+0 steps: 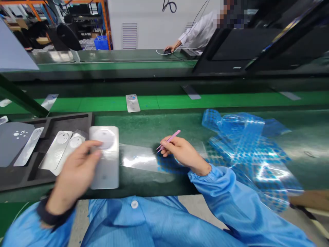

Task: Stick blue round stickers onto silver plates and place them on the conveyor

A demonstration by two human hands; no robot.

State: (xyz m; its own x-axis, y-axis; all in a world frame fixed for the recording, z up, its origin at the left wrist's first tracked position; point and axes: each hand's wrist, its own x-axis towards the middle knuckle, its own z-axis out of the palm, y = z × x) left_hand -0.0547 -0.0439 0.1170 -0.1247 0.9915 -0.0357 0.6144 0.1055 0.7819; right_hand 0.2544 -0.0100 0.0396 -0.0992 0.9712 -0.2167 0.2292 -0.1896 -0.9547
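Note:
My left hand [75, 173] grips a silvery phone back panel [105, 175] by its left side, thumb on its face near the round camera area. The panel is slightly blurred, above the bench's front edge. My right hand [185, 152] is closed on pink tweezers [172, 136], their tips pointing down and left. Under those tips lies a clear film strip [140, 159] with small blue stickers [169, 165] on its right part. Whether the tips touch the film I cannot tell.
A black foam tray [69, 121] on the left holds several panels [58, 149]. Crumpled film with blue dots [246, 137] heaps up on the right. Behind, a green conveyor belt [102, 102] carries several panels [133, 103]. Across the line, a co-worker's hand [173, 47] rests on a mouse.

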